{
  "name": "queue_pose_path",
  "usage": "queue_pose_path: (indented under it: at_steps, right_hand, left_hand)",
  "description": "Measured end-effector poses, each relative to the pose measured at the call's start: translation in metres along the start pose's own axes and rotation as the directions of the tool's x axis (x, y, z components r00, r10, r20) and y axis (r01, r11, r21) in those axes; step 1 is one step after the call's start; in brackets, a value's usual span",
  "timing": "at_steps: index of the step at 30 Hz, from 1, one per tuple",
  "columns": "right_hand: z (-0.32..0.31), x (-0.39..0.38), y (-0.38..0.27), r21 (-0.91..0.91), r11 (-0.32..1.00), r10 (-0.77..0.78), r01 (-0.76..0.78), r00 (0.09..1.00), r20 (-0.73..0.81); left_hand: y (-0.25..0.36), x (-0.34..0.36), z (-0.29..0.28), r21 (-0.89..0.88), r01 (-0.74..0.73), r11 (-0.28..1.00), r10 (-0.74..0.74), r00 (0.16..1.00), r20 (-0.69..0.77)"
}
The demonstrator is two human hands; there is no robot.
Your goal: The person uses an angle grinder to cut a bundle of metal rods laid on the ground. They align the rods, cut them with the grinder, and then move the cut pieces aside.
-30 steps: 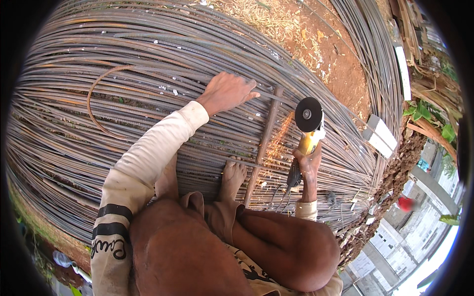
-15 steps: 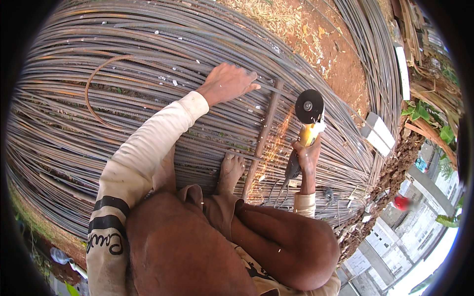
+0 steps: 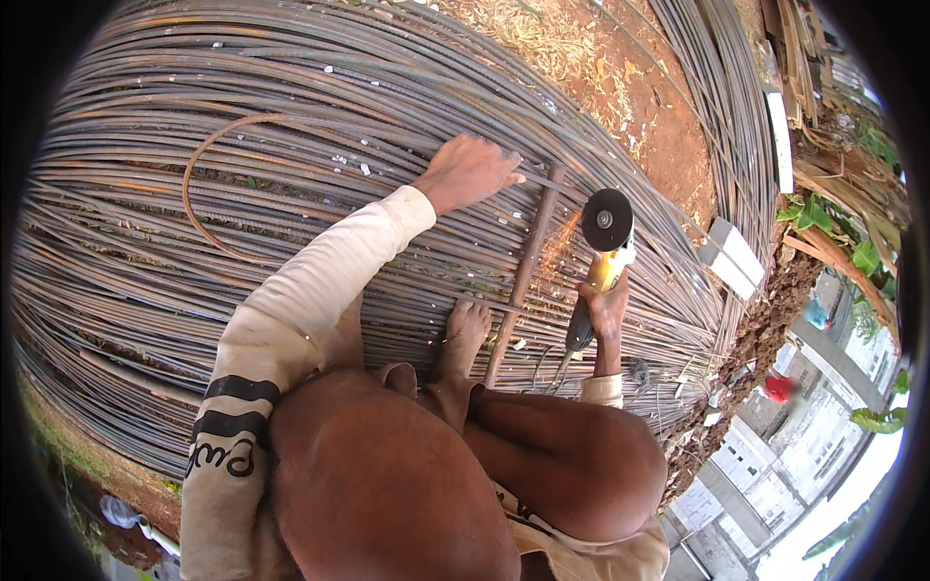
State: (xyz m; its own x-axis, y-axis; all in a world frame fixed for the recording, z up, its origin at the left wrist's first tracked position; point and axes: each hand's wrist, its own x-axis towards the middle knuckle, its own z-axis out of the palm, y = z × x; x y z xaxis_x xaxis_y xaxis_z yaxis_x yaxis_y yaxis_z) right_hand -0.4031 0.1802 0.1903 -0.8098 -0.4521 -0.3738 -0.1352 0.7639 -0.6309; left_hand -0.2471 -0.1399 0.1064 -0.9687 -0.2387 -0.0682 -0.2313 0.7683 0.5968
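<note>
My left hand [image 3: 466, 172] is closed on a steel bar [image 3: 541, 182] among long, densely laid rusty steel bars [image 3: 155, 145], just left of a brown crosspiece [image 3: 524, 276] lying beneath it. My right hand [image 3: 605, 306] grips a yellow and black angle grinder [image 3: 610, 261] with its black disc [image 3: 606, 221] raised toward that bar. Orange sparks [image 3: 560, 243] spray down-left from the disc. The grinder's cord trails below my right hand. My bare foot [image 3: 463, 337] rests by the crosspiece, under my bent knees.
Reddish soil with straw [image 3: 654, 126] lies beyond the bars. White blocks [image 3: 731, 259] sit at the right, with logs and leaves [image 3: 833, 194] past them. A dirt edge [image 3: 765, 329] borders a lower area with grey blockwork and a small red shape. A plastic bottle [image 3: 121, 513] lies at lower left.
The spray of sparks is shorter and fainter than before. My left hand and the grinder appear slightly shifted in view, with the same grips kept; the whole view has shifted a little too.
</note>
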Motion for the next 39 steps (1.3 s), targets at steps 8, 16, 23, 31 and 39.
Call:
queue_pose_path:
  at_steps: [8,16,23,31,39]
  right_hand:
    - [-0.009,0.003,0.022,-0.094,0.995,0.031,-0.036,0.998,-0.048]
    - [-0.005,0.003,0.009,-0.165,0.985,0.043,-0.055,0.996,-0.075]
    - [-0.004,0.004,0.007,-0.183,0.98,0.064,-0.075,0.996,-0.066]
    - [0.003,0.006,0.011,-0.12,0.992,-0.055,0.044,0.994,-0.089]
    - [0.003,0.007,0.009,-0.12,0.992,-0.053,0.042,0.995,-0.089]
  left_hand:
    - [0.001,0.006,0.004,-0.053,-0.053,0.997,0.05,0.998,-0.048]
    - [-0.003,0.005,0.005,-0.05,-0.068,0.996,0.065,0.996,-0.068]
    - [-0.001,0.001,0.005,-0.051,-0.056,0.997,0.051,0.995,-0.084]
    - [0.002,0.001,-0.001,-0.024,-0.016,1.0,0.015,0.999,-0.043]
    - [0.003,0.003,0.0,-0.007,0.017,1.0,-0.017,1.0,0.0]
